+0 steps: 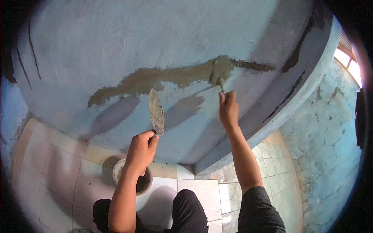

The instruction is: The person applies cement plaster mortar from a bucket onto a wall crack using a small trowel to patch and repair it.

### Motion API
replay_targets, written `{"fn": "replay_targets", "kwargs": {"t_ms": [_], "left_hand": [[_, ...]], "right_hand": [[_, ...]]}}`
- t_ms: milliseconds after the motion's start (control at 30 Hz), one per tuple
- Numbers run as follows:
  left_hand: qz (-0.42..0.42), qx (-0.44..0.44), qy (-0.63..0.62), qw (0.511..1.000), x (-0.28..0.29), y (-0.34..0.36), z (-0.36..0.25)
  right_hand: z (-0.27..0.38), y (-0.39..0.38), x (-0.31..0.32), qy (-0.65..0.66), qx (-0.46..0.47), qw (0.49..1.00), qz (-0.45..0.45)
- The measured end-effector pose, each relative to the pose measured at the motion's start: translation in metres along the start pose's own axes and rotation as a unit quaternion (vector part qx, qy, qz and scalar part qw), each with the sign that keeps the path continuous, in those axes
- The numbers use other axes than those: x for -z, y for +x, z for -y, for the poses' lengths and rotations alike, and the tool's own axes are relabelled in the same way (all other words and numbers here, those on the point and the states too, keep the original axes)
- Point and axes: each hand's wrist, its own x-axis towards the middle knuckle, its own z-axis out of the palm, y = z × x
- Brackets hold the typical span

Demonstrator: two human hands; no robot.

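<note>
My left hand [142, 152] grips a trowel [156, 112] by its handle, its mortar-smeared blade standing up in front of the blue-painted wall [147, 35]. An uneven band of wet grey mortar [140, 79] crosses that wall. My right hand [229, 108] is closed on a thin tool [221, 88] at the right part of the band, where a thicker lump of mortar [220, 69] covers its working end, so I cannot make out its shape. A round bucket [143, 184] with dark contents sits on the floor below, partly hidden behind my left hand and forearm.
Dark cracks [299, 44] run near the wall's projecting right edge [295, 112]. A stained side wall [322, 128] with a bright window [345, 62] is at the right, and another wall [13, 120] at the left. My dark-trousered knees [186, 209] are over the tiled floor [58, 171].
</note>
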Motion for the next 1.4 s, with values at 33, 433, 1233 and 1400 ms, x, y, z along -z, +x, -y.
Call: {"fn": "replay_targets", "kwargs": {"t_ms": [33,433,1233,1400], "left_hand": [[-0.006,-0.004,0.006,1.000,0.001,0.000,0.000],[0.002,0.035,-0.003,0.999,0.003,-0.001,-0.007],[0.005,0.056,0.002,0.998,0.000,0.002,-0.003],[-0.006,0.031,0.020,0.999,0.002,0.001,-0.002]], "right_hand": [[-0.002,-0.005,-0.005,0.001,0.001,1.000,-0.001],[-0.007,0.004,0.001,-0.016,0.020,0.999,-0.039],[-0.005,-0.013,-0.019,0.042,-0.007,0.998,-0.039],[-0.003,-0.020,-0.025,0.003,0.019,1.000,-0.015]]}}
